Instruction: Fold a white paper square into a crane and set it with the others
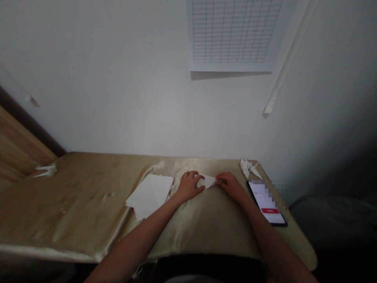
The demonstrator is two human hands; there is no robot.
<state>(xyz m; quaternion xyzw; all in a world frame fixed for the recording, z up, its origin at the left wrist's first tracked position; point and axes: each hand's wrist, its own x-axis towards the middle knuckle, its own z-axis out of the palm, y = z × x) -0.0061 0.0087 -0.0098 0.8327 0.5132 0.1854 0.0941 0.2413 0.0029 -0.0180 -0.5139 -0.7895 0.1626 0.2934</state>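
A small folded piece of white paper (209,181) lies on the cloth-covered table between my two hands. My left hand (190,186) curls around its left end, thumb and fingers on the paper. At the right corner, my right hand (229,183) pinches the paper between thumb and fingertips. Part of the paper's left side is hidden under my left fingers. Just left of my left hand is a loose stack of white paper sheets (151,192).
A phone (269,204) with a lit screen lies near the table's right edge. Beyond it sit folded white paper figures (249,168). Another white paper piece (45,170) is at the far left. The gold tablecloth (85,196) has wrinkles. A gridded sheet (232,35) hangs on the wall.
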